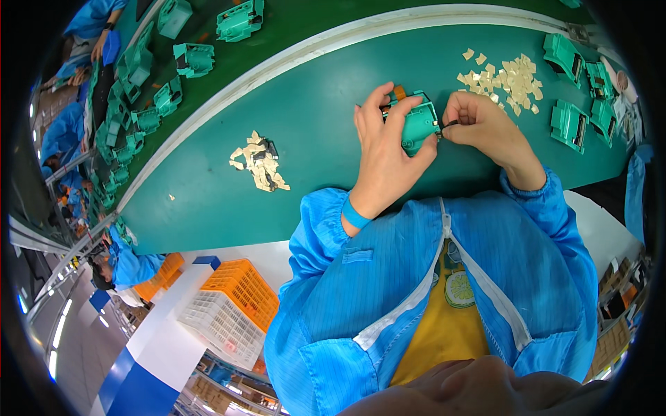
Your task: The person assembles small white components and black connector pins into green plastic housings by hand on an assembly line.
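We find the green case (418, 126) on the far side of the person, right of the middle of the green table (208, 197), held between the 2 hands. Its shell is matt green plastic, boxy, with a broad, smooth face upward. We note a dark part along its far edge, an orange-brown tab (399, 92) at its far left corner and small pale and dark details at its right edge.

The left hand (386, 147) is clamped on the case, its fingers spread across the left part and its thumb at the near right corner. The right hand (479, 129) has thumb and finger pinched on a small black piece (451, 124) at the right edge; we cannot tell whether that piece is attached.

We record 4 similar cases (569, 125) at the far right, a scattered heap of cream chips (517, 80) left of them, and a mixed cream-and-black pile (261, 165) well to the left.
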Available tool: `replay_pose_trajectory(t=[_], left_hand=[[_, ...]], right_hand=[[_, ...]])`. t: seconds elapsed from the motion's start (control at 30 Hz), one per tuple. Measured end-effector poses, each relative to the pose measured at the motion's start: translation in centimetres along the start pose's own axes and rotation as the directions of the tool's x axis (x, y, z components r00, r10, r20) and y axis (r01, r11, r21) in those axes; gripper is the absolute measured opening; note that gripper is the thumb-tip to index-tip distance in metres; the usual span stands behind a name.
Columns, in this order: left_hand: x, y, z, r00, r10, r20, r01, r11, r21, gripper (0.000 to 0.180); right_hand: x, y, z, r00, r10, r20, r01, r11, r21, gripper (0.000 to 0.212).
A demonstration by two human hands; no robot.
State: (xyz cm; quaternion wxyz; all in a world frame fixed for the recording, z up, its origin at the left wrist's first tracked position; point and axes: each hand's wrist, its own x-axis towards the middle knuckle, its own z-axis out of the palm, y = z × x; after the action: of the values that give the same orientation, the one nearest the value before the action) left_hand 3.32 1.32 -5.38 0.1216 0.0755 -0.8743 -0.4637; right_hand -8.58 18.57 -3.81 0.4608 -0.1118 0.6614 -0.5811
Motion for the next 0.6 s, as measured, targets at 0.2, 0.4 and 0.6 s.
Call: replay_pose_trajectory(t=[0.2, 0.4, 0.6], left_hand=[[0.2, 0.3, -0.1, 0.999, -0.021, 0.030, 0.020, 1.000, 0.015, 0.053], [0.4, 0.5, 0.3, 1.000, -0.022, 0.016, 0.022, 1.000, 0.010, 0.053], [0.5, 0.5, 0.3, 0.999, -0.034, 0.028, 0.033, 0.999, 0.032, 0.051]], right_hand=[[0.0, -0.2, -0.2, 1.000, 0.008, -0.002, -0.008, 1.000, -0.013, 0.012], [-1.4, -1.2, -0.3, 0.995, -0.021, -0.093, -0.001, 0.974, -0.225, 0.016], [-2.6, -1.1, 1.0, 0.890, -0.297, -0.345, 0.096, 0.864, -0.495, 0.028]])
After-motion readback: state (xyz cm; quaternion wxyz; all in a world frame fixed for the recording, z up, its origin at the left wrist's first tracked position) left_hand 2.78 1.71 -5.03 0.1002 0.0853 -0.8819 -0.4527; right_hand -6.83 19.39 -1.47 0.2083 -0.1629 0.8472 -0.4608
